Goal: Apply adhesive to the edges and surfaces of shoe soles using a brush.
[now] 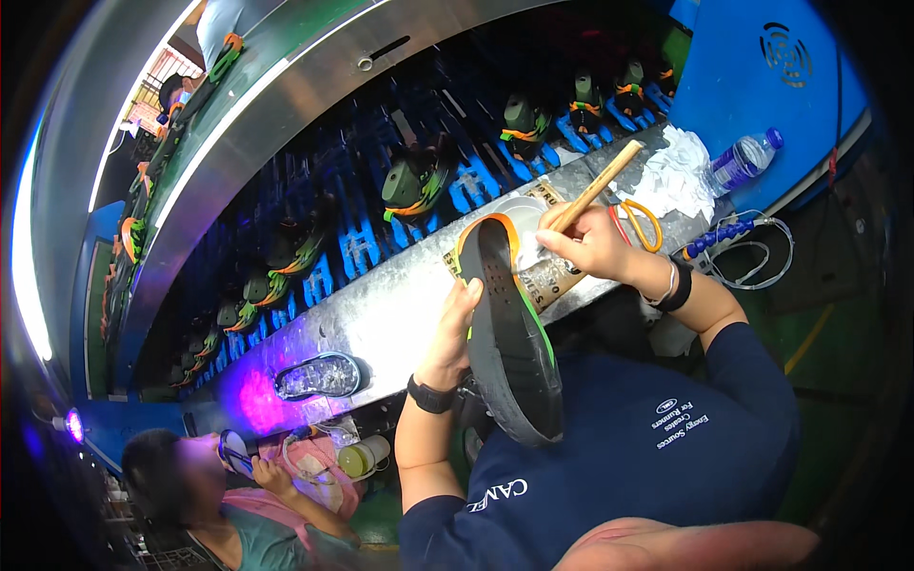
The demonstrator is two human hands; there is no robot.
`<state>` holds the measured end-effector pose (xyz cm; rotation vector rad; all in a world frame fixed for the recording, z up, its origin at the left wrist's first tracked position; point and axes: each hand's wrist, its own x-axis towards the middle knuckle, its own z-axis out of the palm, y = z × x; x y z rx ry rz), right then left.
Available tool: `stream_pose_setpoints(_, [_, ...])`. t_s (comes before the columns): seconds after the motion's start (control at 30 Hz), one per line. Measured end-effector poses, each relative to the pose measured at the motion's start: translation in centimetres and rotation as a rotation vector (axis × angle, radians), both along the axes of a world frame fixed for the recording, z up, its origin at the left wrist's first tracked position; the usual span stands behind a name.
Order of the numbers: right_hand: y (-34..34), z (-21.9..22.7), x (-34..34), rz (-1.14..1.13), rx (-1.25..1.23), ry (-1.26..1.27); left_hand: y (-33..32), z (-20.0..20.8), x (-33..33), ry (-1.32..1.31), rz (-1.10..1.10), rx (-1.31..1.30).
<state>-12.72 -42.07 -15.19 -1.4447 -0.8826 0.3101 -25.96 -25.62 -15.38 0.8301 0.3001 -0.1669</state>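
Observation:
My left hand (447, 328) is closed on the side of a black shoe sole (514, 352) with an orange heel rim and a green edge. The sole stands tilted, heel end up, with small holes showing near the heel. In my right hand (595, 243) is a wooden-handled brush (612, 176), its handle pointing up and to the right. The brush's working end is low beside the sole's orange rim; my fingers partly hide it. Just behind the sole sits a pale grey bowl (519, 206), beside a printed brown cardboard sheet (550, 284) on the bench.
Crumpled white paper (678, 176), orange-handled scissors (649, 228) and a plastic bottle (747, 160) lie at the bench's right end. Another sole (319, 377) rests left on the metal bench (381, 285). Beyond runs a line of shoes (416, 181) on blue holders. A co-worker (257, 504) sits lower left.

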Motion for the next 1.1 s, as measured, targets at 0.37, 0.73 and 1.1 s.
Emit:
stream_pose_setpoints(0.37, [-0.2, -0.2, -0.3, -0.119, 0.036, -0.029, 0.2, 1.5, 0.2, -0.094, 0.008, 0.159])
stream_pose_setpoints(0.73, [1.3, 0.0, 0.6, -0.256, 0.143, -0.095, 0.3, 2.5, 0.5, -0.13, -0.052, 0.207])
stream_pose_setpoints(1.1, [0.6, 1.0, -2.0, -0.124, 0.068, 0.018, 1.0, 2.0, 1.0, -0.172, -0.045, 0.271])
